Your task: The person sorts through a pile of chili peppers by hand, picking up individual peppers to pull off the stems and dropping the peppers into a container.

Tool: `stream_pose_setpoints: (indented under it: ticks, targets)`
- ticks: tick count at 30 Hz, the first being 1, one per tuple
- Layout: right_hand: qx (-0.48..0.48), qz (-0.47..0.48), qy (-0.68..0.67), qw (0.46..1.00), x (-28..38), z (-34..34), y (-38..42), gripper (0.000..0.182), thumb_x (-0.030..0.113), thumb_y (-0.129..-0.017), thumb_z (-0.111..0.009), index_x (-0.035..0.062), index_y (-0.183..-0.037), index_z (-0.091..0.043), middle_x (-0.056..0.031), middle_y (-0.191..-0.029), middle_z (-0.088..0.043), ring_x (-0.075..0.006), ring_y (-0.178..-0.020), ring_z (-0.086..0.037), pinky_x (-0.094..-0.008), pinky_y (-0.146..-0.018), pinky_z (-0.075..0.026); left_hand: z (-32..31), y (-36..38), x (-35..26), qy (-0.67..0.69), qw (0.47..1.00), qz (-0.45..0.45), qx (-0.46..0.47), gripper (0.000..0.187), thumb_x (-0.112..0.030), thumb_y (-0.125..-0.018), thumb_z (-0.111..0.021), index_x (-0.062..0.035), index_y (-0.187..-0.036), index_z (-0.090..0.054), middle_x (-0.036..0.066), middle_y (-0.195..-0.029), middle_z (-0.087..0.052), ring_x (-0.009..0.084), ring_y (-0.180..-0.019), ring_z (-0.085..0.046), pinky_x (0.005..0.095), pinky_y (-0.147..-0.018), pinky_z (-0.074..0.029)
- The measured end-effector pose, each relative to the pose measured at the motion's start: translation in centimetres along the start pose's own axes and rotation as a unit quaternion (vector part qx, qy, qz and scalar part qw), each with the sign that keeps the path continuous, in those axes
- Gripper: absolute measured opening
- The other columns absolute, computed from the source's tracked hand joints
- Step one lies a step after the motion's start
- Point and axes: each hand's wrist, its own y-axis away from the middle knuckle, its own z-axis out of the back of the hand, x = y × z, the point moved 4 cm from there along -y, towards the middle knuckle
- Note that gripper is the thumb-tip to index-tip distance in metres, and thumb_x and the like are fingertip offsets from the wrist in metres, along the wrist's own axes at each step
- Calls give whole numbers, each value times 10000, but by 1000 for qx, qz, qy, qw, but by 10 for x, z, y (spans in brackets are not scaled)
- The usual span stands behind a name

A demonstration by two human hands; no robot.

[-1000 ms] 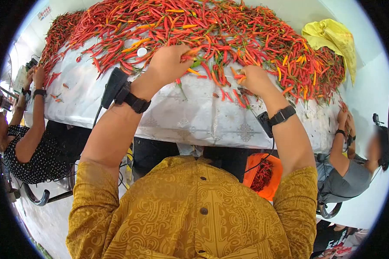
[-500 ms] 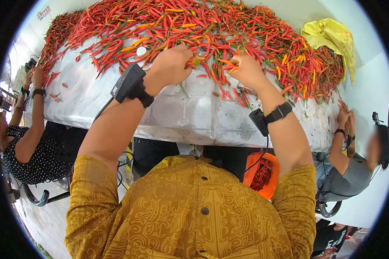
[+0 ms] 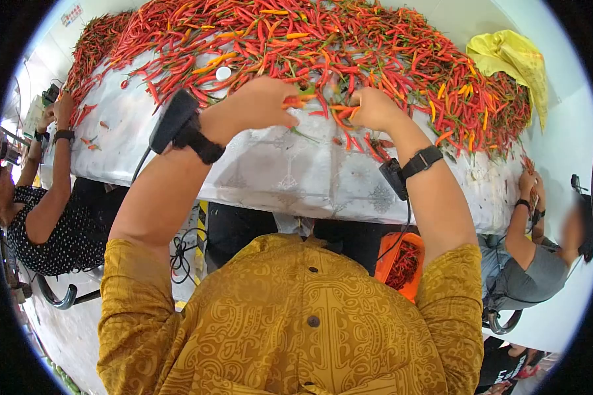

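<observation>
A wide heap of red and orange chili peppers [image 3: 349, 49] with green stems covers the far part of the table. My left hand [image 3: 263, 104] is closed at the near edge of the heap, with orange-red chili peppers [image 3: 298, 101] between its fingertips. Facing it, my right hand [image 3: 378, 109] pinches an orange chili pepper [image 3: 344, 108]. The two hands are apart, with a few peppers lying between them. Below my left fingers a thin green stem [image 3: 303, 135] shows against the tablecloth. Black straps with devices sit on both my wrists.
A patterned silvery tablecloth [image 3: 270, 171] covers the table. A white cap [image 3: 223, 73] lies beside the heap. An orange container [image 3: 410, 286] with red chilies stands below the table edge. A yellow sack [image 3: 510, 56] lies at the right. Other people work at both ends, left [image 3: 64, 108] and right [image 3: 527, 184].
My left wrist has turned and the forearm has shifted left. My right hand has moved slightly, its pinched pepper now lower. The view has shifted a little.
</observation>
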Motion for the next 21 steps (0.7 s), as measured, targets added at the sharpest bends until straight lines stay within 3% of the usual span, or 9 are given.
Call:
stream_pose_setpoints:
  ticks: [2,4,11,13,17,19,21]
  targets:
    - [-6,6,6,1000,-5,2,3,286,179,-609,-691,30,-850,-649,-165,-818,-634,-279,-781,-619,-367,-693,-476,-14,5,3,-101,991,-82,-11,373,-254,-687,-673,-45,-991,-618,178,-886,-620,336,-841,-594,410,-744,-463]
    - [-20,31,-73,997,-6,11,9,281,157,-622,-689,23,-865,-647,-158,-801,-634,-246,-764,-619,-353,-675,-470,-16,6,3,-101,993,-58,5,358,-236,-676,-668,-45,-976,-625,167,-887,-626,336,-861,-588,417,-766,-460]
    - [-16,15,-85,996,-6,39,25,221,134,-705,-641,7,-885,-632,-158,-780,-630,-208,-715,-605,-329,-627,-449,-15,0,10,-85,991,-95,-47,299,-236,-717,-650,-16,-909,-585,166,-854,-600,342,-840,-571,412,-735,-447]
    - [4,-9,-39,999,1,42,28,194,150,-747,-630,-8,-860,-623,-96,-704,-602,-149,-636,-531,-296,-603,-434,-8,1,1,-61,990,-97,-78,295,-238,-734,-644,-9,-906,-572,158,-831,-594,341,-819,-567,400,-723,-445]
    - [-14,78,-110,991,-3,11,13,220,163,-735,-635,-5,-878,-629,-134,-709,-610,-196,-644,-575,-324,-616,-454,-9,-5,-7,131,988,-7,-84,334,-249,-730,-668,5,-918,-560,169,-795,-589,335,-764,-569,383,-676,-439]
    - [-71,129,54,988,5,4,9,231,162,-722,-638,17,-901,-638,-174,-733,-616,-265,-688,-608,-366,-650,-473,-15,-9,-6,190,978,15,-85,354,-253,-719,-681,8,-928,-566,177,-799,-594,331,-756,-573,378,-666,-439]
    - [-69,89,79,991,7,-1,8,226,153,-711,-639,35,-904,-643,-182,-750,-617,-288,-719,-609,-382,-671,-476,-20,-12,-3,182,977,61,-93,406,-254,-683,-706,7,-969,-584,190,-822,-608,318,-773,-595,381,-676,-452]
